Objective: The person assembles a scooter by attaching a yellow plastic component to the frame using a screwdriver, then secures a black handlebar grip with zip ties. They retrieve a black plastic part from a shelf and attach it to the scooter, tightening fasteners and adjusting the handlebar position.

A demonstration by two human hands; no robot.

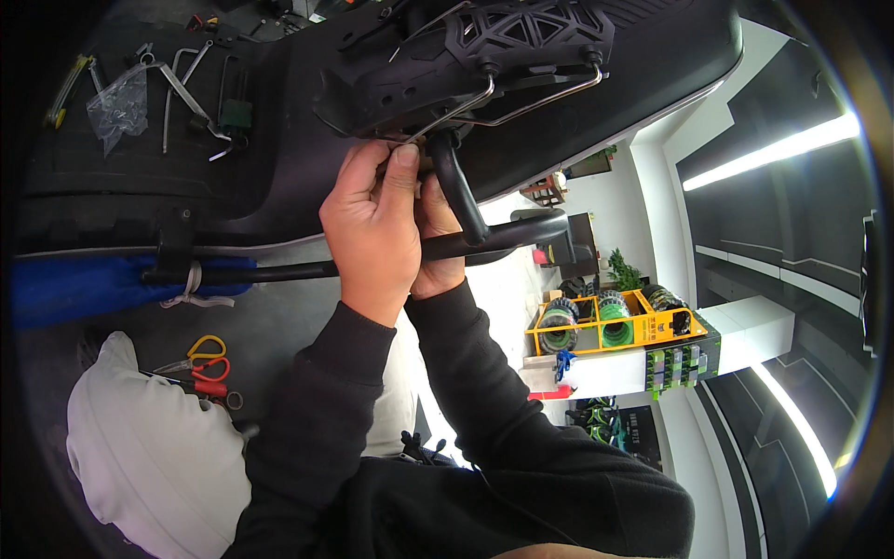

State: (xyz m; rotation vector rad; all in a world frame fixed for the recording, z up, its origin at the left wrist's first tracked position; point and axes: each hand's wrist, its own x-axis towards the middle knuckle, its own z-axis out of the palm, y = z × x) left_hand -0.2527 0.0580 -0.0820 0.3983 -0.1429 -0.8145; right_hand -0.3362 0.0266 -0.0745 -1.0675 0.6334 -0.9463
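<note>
My left hand [377, 224] is raised against the underside of a black vehicle body, its thumb and fingers pinched together. Its thumb tip meets the lower end of a bent silver rod [456, 104]; whatever is between the fingers is hidden. Close behind it, my right hand [440, 228] is curled, partly covered by the left hand and a black tube [456, 186]; what its fingers grip does not show. Just above is a black ribbed footrest-like plate [531, 37], with a second bent silver rod [549, 104] under it.
Hex keys and other tools [186, 93] lie with a clear plastic bag [119, 107] on the dark surface at upper left. Scissors with red and yellow handles [207, 359] lie below a blue cloth [84, 289]. A yellow rack [610, 321] holds tyres at right.
</note>
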